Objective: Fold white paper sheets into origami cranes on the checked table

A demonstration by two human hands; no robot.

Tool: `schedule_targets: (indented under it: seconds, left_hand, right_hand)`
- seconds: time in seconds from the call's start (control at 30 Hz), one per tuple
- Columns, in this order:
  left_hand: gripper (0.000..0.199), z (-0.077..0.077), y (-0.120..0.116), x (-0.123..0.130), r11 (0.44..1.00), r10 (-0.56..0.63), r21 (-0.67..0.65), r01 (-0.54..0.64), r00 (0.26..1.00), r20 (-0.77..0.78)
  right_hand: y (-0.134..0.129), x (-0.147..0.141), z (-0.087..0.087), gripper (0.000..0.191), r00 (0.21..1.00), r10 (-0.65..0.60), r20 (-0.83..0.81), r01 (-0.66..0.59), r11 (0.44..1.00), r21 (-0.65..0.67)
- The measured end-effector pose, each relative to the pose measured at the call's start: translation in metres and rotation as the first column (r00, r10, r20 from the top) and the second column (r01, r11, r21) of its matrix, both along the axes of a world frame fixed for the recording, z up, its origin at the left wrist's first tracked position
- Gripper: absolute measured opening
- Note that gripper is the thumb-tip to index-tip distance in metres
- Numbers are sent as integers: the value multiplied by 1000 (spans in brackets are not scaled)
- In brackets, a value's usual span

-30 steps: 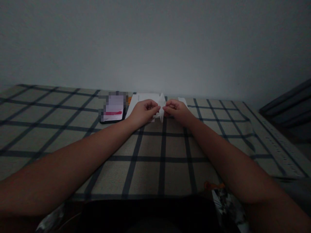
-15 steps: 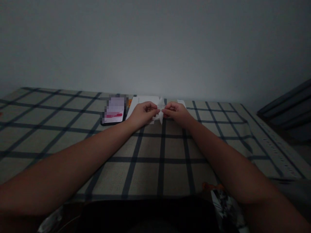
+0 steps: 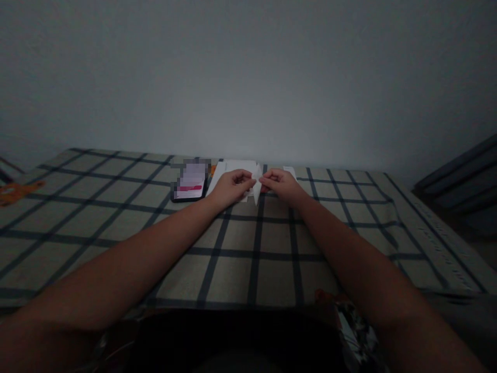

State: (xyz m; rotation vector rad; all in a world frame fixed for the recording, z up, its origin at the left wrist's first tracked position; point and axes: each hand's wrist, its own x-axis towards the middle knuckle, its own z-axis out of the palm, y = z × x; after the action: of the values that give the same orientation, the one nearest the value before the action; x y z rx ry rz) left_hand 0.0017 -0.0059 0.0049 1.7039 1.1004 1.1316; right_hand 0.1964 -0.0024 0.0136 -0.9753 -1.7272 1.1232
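Observation:
A small pointed piece of white paper hangs between my two hands, over the checked cloth. My left hand pinches its left side with thumb and forefinger. From the other side, my right hand is closed with its fingertips on the same paper. Behind and below my left hand lie white sheets on the cloth. Part of another white piece shows behind my right hand.
A lit phone lies left of the sheets, with something orange beside it. Another orange object is at the far left. The checked cloth reaches back to a grey wall. A patterned item sits at the lower right.
The view has shifted, bringing the left orange object further into frame. The paper between my hands now looks narrower, its point hanging down. Both hands stay close together on it.

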Motion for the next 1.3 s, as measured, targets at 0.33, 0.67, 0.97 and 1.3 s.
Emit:
schedule_targets:
  seconds: [0.33,0.67,0.97,1.3]
  left_hand:
    - [21,1,-3,0,999,40,29,-41,999,30]
    - [33,2,-5,-6,1000,-26,8,25,1000,17]
    - [39,6,-10,-9,999,-25,-27,26,999,35]
    - [48,7,-7,-7,998,-9,-66,19,989,146]
  right_hand:
    - [3,-8,-7,23,996,45,-79,-49,997,-53]
    - [-2,-12,-6,24,995,95,-28,-95,995,2]
    - [-4,-14,-8,27,998,51,-46,-50,998,31]
    - [-3,-12,-5,43,985,-43,-166,44,999,5]
